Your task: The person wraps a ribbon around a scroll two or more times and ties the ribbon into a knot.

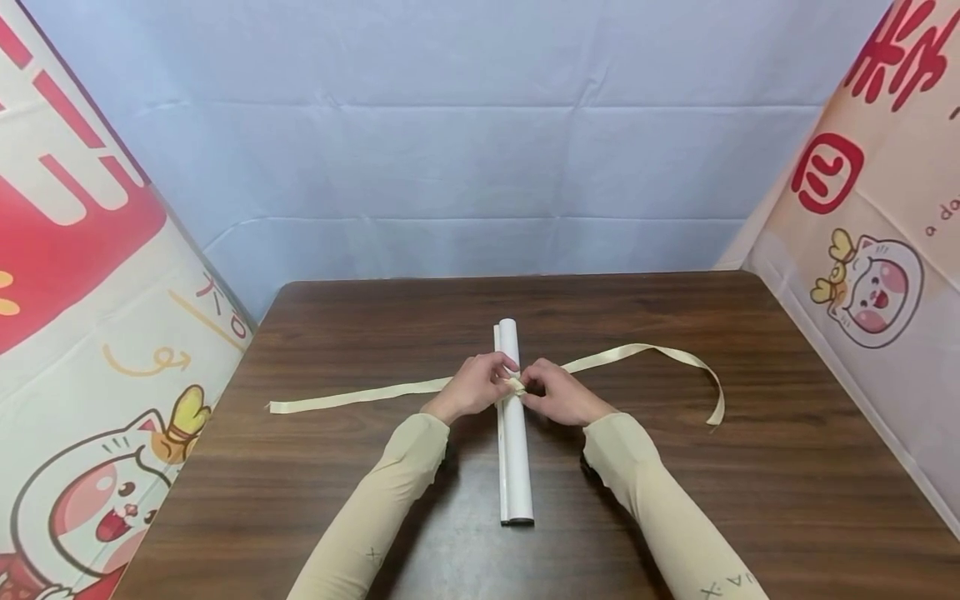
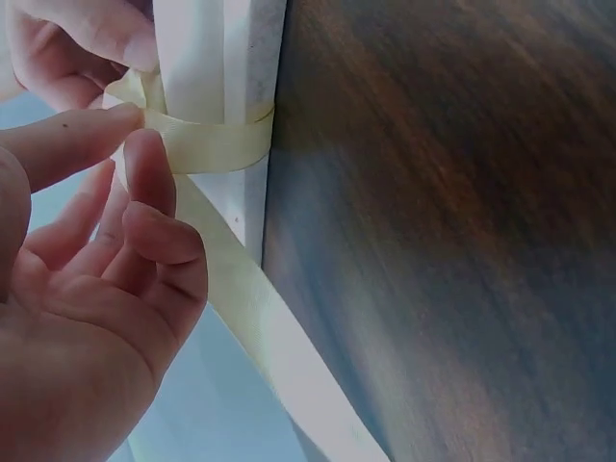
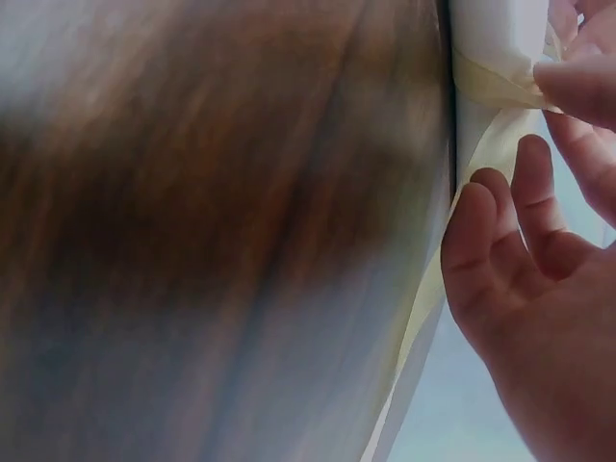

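A long white roll with a dark near end lies lengthwise on the wooden table. Round its middle runs a pale yellow ribbon, crossed or looped on top where the two hands meet. Thumb and index finger of my left hand pinch the ribbon from the left side. From the right, my right hand pinches it too, thumb and index finger close together. The other fingers of the left hand curl loosely beneath. Fingertips partly hide the crossing.
One ribbon tail stretches left across the table; the other tail runs right and curves back toward the front. A pale cloth hangs behind the table, and printed banners stand at both sides.
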Available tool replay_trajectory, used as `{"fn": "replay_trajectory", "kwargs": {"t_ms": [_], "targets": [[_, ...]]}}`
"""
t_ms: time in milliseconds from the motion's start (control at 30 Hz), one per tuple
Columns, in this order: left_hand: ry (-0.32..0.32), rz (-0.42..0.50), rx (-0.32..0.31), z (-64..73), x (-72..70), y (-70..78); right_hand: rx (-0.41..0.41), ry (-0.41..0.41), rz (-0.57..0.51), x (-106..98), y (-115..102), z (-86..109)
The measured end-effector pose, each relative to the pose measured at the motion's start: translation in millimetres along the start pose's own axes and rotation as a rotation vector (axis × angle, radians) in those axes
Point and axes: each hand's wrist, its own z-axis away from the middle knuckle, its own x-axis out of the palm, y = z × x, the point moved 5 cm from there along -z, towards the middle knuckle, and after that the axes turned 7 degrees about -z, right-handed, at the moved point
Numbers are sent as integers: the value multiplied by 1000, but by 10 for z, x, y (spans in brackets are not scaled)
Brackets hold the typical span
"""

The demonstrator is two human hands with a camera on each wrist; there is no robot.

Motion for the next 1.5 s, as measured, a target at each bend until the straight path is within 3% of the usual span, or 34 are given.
{"fn": "replay_trajectory", "kwargs": {"t_ms": [267,600,833,1067,1333,1500], "targets": [[-48,-45,-11,-2,50,-53,-9,-9,1,31,22,-16],[-50,-51,-11,1,65,-73,36,47,2,-8,19,-4],[-60,-51,-14,6,65,-62,135,134,25,-48,37,-7],[-58,-39,-35,27,53,-53,246,139,60,-66,30,51],[-67,-7,-46,17,63,-71,188,92,30,-50,-85,107],[-82,-9,-48,28,63,-60,219,97,26,-32,-71,117]]}}
